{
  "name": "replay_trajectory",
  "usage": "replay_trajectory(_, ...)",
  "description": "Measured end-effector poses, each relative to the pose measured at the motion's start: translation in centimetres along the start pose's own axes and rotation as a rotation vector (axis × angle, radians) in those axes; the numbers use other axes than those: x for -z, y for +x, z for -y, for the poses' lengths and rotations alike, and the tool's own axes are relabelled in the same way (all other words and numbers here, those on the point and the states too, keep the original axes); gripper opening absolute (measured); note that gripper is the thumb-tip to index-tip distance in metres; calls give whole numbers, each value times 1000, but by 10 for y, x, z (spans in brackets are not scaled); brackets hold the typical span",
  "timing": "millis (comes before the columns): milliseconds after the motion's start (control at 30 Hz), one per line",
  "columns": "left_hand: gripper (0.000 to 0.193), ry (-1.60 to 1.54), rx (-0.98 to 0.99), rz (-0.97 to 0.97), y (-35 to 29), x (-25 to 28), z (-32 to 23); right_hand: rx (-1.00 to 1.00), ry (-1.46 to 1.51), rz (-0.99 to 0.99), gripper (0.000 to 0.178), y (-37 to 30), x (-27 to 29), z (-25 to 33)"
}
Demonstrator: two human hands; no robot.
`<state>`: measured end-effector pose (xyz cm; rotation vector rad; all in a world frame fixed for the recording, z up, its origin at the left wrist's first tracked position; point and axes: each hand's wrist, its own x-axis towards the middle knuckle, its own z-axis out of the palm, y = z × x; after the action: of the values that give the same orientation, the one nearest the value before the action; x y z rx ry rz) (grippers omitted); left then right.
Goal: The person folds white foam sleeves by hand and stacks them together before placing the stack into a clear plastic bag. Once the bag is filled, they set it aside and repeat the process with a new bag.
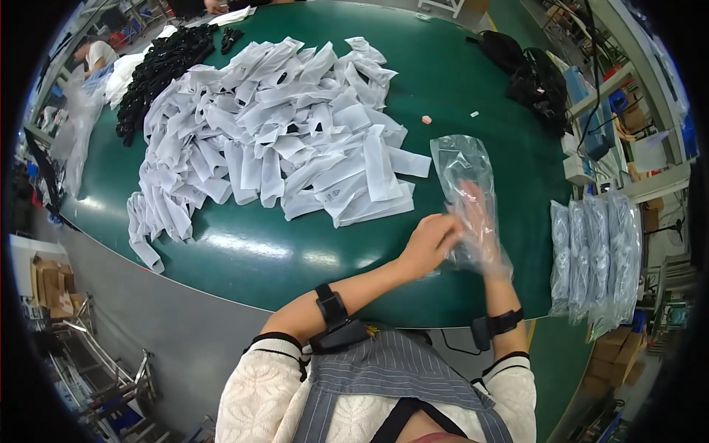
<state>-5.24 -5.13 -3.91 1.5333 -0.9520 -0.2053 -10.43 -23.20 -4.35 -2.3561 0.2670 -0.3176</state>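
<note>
A clear plastic bag (461, 153) stands out over the right part of the green table. My right hand (476, 214) reaches up inside it, with the fingers stretched out and somewhat blurred behind the film. At the bag's left side, my left hand (430, 242) has its fingers closed on the film. Left of both hands lies a broad heap of small white pouches (258, 125), some with dark contents peeking out. The nearest pouch (410, 163) points toward the bag.
The green table (310, 288) curves around in front of me. Black cords (166, 66) are piled at the back left, and black bags (535, 85) lie at the back right. Several filled clear bags (594, 255) hang over the right edge. Small scraps (427, 119) lie beyond my hands.
</note>
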Motion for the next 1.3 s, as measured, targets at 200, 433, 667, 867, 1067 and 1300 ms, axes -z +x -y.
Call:
replay_trajectory(200,24,279,70,154,16,2,8,94,-516,83,51,-35,35,-16)
replay_trajectory(433,31,308,-19,43,3,-6,34,144,12,402,34,-11,44,158)
replay_trajectory(667,47,628,-183,50,-60,110,-1,272,-402,261,23,28,-54,95)
replay_trajectory(867,45,704,-129,-20,-79,127,-1,-11,125,677,15,3,-43,122)
replay_trajectory(1067,39,735,-68,135,-135,145,-15,390,-73,148,18,13,-115,147)
replay_trajectory(1300,37,778,-18,128,-144,148,-22,393,-372,67,28,42,-161,130)
